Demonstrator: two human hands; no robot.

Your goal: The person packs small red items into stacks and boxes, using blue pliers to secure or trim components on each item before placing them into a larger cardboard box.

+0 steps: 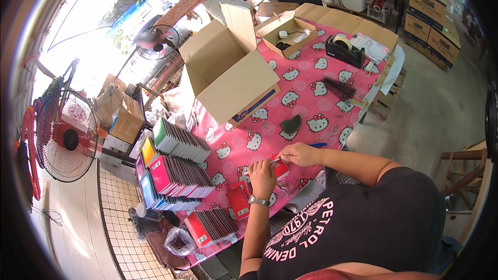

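Note:
At the near edge of the table, both my hands meet over a small red notebook [281, 169]. My left hand [262, 177], with a watch on its wrist, is closed at the notebook's upper left edge. From the right, my right hand [300, 154] reaches in with its fingers pinched close to the left fingertips. What lies between those right fingers is too small to make out. Another red notebook [238, 200] lies flat beside my left wrist. Further left stands a row of red spiral notebooks [210, 226]. A blue pen-like thing [318, 145] sits just beyond my right hand.
Green [179, 142], pink [179, 176] and blue notebook stacks [168, 197] line the table's left side. An open carton [236, 85] stands behind them. A dark green pad [291, 124], a brush [340, 88], a tape dispenser [345, 52] and a shallow box [288, 33] lie farther back.

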